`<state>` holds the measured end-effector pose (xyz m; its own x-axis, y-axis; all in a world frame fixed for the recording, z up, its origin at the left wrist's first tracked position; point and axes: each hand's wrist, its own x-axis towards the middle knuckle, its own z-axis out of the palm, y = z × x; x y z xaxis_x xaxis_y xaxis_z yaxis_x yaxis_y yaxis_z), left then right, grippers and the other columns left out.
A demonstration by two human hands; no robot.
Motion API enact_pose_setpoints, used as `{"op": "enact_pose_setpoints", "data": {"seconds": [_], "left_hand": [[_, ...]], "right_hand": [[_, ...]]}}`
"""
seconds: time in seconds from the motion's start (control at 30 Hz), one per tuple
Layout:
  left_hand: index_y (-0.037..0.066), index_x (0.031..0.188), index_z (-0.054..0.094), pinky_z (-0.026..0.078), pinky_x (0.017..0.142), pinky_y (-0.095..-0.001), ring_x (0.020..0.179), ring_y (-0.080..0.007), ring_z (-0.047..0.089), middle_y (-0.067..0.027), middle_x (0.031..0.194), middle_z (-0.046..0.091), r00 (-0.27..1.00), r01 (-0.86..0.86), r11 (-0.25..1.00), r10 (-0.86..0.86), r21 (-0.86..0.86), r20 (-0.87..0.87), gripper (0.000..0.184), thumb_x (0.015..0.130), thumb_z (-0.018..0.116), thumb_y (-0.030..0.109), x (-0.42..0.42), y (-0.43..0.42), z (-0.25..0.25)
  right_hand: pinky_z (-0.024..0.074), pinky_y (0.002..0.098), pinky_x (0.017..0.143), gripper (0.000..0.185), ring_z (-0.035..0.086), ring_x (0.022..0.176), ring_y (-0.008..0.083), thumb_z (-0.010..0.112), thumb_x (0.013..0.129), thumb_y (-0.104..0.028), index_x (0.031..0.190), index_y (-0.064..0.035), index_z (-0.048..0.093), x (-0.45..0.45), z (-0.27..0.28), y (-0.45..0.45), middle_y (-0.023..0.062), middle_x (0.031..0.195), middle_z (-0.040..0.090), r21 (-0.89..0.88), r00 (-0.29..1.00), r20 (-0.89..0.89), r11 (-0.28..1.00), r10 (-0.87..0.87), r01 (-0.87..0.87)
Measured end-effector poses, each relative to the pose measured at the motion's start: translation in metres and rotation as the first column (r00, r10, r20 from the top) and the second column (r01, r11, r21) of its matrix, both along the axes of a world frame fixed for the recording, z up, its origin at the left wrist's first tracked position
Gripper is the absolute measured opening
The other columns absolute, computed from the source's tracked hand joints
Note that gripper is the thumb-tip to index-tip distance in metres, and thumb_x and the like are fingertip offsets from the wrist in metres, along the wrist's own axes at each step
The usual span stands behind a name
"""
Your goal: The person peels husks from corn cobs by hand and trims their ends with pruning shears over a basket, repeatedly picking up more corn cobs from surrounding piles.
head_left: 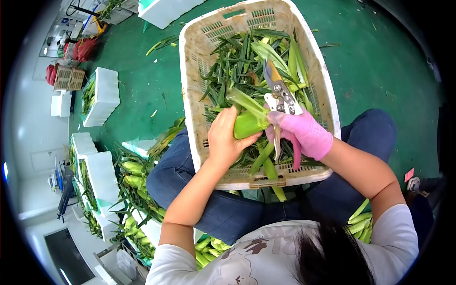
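Green floor (147,80), white foam boxes (105,90) along the left side. Slotted plastic basket (187,88) sits between the person's knees, green leaves (237,59) piled inside. Bare left hand (224,135) is wrapped around a green-husked corn ear (249,125), held above the leaves near the basket's front. Right hand (308,134), pink glove, grips pruning shears (286,98), blades pointing up and away; gloved fingertips just beside the ear's end, contact unclear.
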<state>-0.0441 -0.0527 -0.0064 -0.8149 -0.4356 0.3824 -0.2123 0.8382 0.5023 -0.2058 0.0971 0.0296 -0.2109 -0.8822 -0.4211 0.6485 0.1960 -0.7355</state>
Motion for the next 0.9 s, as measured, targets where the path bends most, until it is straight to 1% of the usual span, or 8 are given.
{"op": "enact_pose_setpoints", "data": {"seconds": [0.13, 0.17, 0.23, 0.37, 0.57, 0.67, 0.83, 0.9], "left_hand": [[0.003, 0.148, 0.039, 0.051, 0.091, -0.0394, 0.103, -0.0309, 0.063, -0.0124, 0.113, 0.064, 0.995, -0.01, 1.0, 0.011, -0.012, 0.096, 0.107, 0.063, 0.09, 0.042, 0.005, 0.007, 0.004], [0.003, 0.151, 0.034, 0.049, 0.096, -0.039, 0.108, -0.0288, 0.061, -0.0115, 0.12, 0.062, 0.998, 0.064, 0.943, -0.057, 0.327, -0.031, 0.108, 0.067, 0.087, 0.045, 0.004, 0.011, 0.003], [0.004, 0.156, 0.023, 0.045, 0.104, -0.0381, 0.119, -0.0245, 0.057, -0.0096, 0.134, 0.056, 0.95, 0.283, 0.518, -0.033, 0.807, -0.312, 0.11, 0.077, 0.081, 0.053, -0.003, 0.025, -0.003], [0.007, 0.159, 0.002, 0.033, 0.115, -0.0395, 0.137, -0.0228, 0.043, -0.01, 0.151, 0.039, 0.901, 0.434, -0.071, 0.063, 0.898, -0.43, 0.114, 0.085, 0.067, 0.064, -0.004, 0.047, -0.013], [0.004, 0.158, 0.015, 0.033, 0.115, -0.0435, 0.142, -0.0289, 0.038, -0.0148, 0.154, 0.036, 0.966, 0.207, 0.215, -0.202, 0.954, -0.164, 0.111, 0.084, 0.052, 0.079, 0.006, 0.024, -0.029], [0.002, 0.156, 0.019, 0.035, 0.112, -0.0521, 0.137, -0.0377, 0.045, -0.0209, 0.152, 0.041, 0.969, -0.246, -0.566, -0.141, 0.787, 0.202, 0.109, 0.087, 0.036, 0.084, 0.025, 0.014, -0.026], [0.0, 0.131, 0.058, 0.048, 0.101, -0.038, 0.116, -0.0232, 0.061, -0.0135, 0.126, 0.064, 0.996, 0.007, -0.531, 0.075, 0.848, 0.039, 0.064, 0.092, 0.063, 0.051, 0.051, 0.054, 0.005], [0.001, 0.128, 0.059, 0.05, 0.097, -0.0336, 0.11, -0.0172, 0.063, -0.01, 0.122, 0.067, 0.993, 0.062, -0.62, 0.114, 0.782, 0.012, 0.053, 0.091, 0.068, 0.038, 0.082, 0.078, 0.014]], "right_hand": [[0.0504, 0.026, 0.056, 0.044, 0.06, 0.082, 0.013, 0.063, 0.086, -0.02, 0.126, -0.0028, 0.053, 0.0, 0.009, 0.001, 0.0069, 0.098, 0.061, 0.03, 0.988, -0.157, 0.999, -0.006, 0.011], [0.0497, 0.0254, 0.054, 0.045, 0.059, 0.082, 0.0128, 0.062, 0.085, -0.018, 0.127, -0.003, 0.053, 0.001, 0.015, 0.002, 0.0069, 0.099, 0.06, 0.044, 0.987, -0.162, 0.999, 0.0, 0.007], [0.0506, 0.0274, 0.064, 0.044, 0.056, 0.084, 0.0127, 0.059, 0.085, -0.011, 0.128, -0.0056, 0.052, 0.008, 0.03, 0.004, 0.0065, 0.11, 0.058, -0.026, 1.0, -0.012, 0.999, -0.027, 0.027], [0.0493, 0.0294, 0.074, 0.038, 0.055, 0.086, 0.0129, 0.057, 0.085, -0.006, 0.123, -0.0059, 0.053, 0.02, 0.031, 0.005, 0.0049, 0.123, 0.054, -0.123, 0.983, 0.13, 0.982, -0.129, 0.145], [0.0496, 0.0273, 0.067, 0.036, 0.057, 0.077, 0.011, 0.056, 0.089, -0.014, 0.125, -0.0077, 0.054, 0.015, 0.019, 0.005, 0.0017, 0.096, 0.057, -0.168, 0.99, -0.029, 0.977, -0.136, 0.13], [0.0494, 0.025, 0.059, 0.037, 0.057, 0.075, 0.0099, 0.059, 0.089, -0.018, 0.124, -0.0085, 0.055, 0.004, 0.033, 0.009, 0.001, 0.092, 0.057, 0.095, 0.925, -0.374, 0.995, 0.071, -0.037], [0.0506, 0.0426, 0.072, 0.04, 0.062, 0.08, 0.0375, 0.074, 0.068, -0.013, 0.105, -0.0095, 0.059, 0.035, 0.029, 0.01, 0.0118, 0.086, 0.062, -0.047, 0.19, -0.97, 0.656, 0.148, -0.753], [0.0498, 0.0434, 0.074, 0.051, 0.061, 0.083, 0.0376, 0.079, 0.067, -0.021, 0.113, -0.0113, 0.06, 0.059, 0.028, 0.015, 0.0129, 0.09, 0.062, -0.083, 0.175, -0.977, 0.545, 0.12, -0.835]]}}
